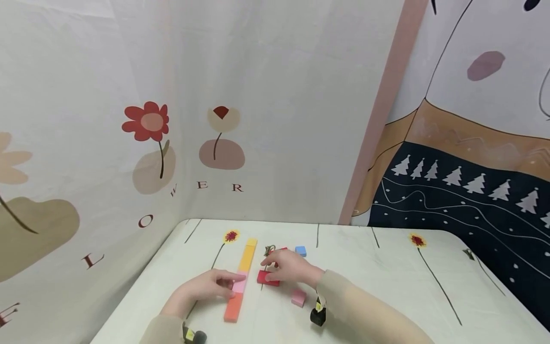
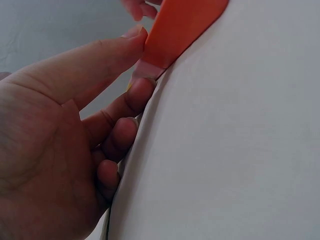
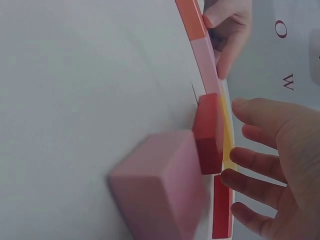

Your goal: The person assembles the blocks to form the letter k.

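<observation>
A straight row of flat blocks lies on the table: an orange block (image 1: 233,308) nearest, then a pink block (image 1: 238,286), then a long yellow block (image 1: 247,259) with a lighter yellow end. My left hand (image 1: 206,288) touches the row's left side at the pink block with thumb and index finger; its other fingers are bent in the left wrist view. Over a red block (image 3: 207,135) to the right of the row, my right hand (image 1: 292,267) hovers, fingers spread and slightly bent, holding nothing. A second red block (image 3: 222,207) is partly hidden behind that hand in the head view.
A loose pink block (image 1: 298,298) lies below the right wrist. Farther back is a small blue block (image 1: 301,251). The white tablecloth (image 1: 378,286) carries printed flowers. Printed curtains (image 1: 279,119) hang behind the table and along its left side.
</observation>
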Demonstrator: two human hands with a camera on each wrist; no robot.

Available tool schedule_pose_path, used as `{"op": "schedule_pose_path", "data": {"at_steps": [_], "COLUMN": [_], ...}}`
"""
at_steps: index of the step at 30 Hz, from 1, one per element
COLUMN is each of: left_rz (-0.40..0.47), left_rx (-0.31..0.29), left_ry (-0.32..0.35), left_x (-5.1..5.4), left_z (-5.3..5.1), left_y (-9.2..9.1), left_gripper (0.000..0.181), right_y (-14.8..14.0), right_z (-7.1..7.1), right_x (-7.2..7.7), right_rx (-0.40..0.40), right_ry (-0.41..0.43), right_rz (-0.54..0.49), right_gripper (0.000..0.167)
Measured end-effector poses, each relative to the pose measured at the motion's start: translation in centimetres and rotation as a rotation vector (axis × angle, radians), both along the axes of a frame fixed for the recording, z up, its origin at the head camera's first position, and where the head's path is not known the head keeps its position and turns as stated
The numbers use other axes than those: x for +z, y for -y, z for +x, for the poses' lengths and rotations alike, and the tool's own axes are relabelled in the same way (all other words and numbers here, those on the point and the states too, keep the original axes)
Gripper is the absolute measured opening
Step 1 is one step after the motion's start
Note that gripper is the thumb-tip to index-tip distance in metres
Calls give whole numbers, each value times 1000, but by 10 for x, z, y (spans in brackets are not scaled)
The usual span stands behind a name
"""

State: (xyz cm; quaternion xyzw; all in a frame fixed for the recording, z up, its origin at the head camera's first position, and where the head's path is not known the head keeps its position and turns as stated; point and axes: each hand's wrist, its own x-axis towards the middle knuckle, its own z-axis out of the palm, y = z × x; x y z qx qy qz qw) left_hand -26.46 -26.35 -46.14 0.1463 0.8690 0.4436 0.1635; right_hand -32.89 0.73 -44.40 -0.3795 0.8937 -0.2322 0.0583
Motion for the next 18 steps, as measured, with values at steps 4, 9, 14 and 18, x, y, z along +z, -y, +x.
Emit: {"op": "schedule_pose_path", "data": {"at_steps": [4, 9, 14, 18], "left_rz": [-2, -9, -20, -18], "left_rx": [4, 15, 17, 11], "left_ry": [-1, 26, 36, 28], "left_x": [0, 1, 2, 3], "left_z": [1, 1, 0, 1], "left_y": [0, 0, 0, 0], "left_gripper": [47, 46, 45, 45], "right_y": [-2, 0, 2, 3], "right_z": [5, 9, 13, 15], "right_x": [-4, -7, -7, -8], "right_rx": [4, -3, -34, -46], "right_ry": [19, 20, 18, -5], "right_rz": [-4, 8, 23, 32], "right_gripper": [34, 37, 37, 37]}}
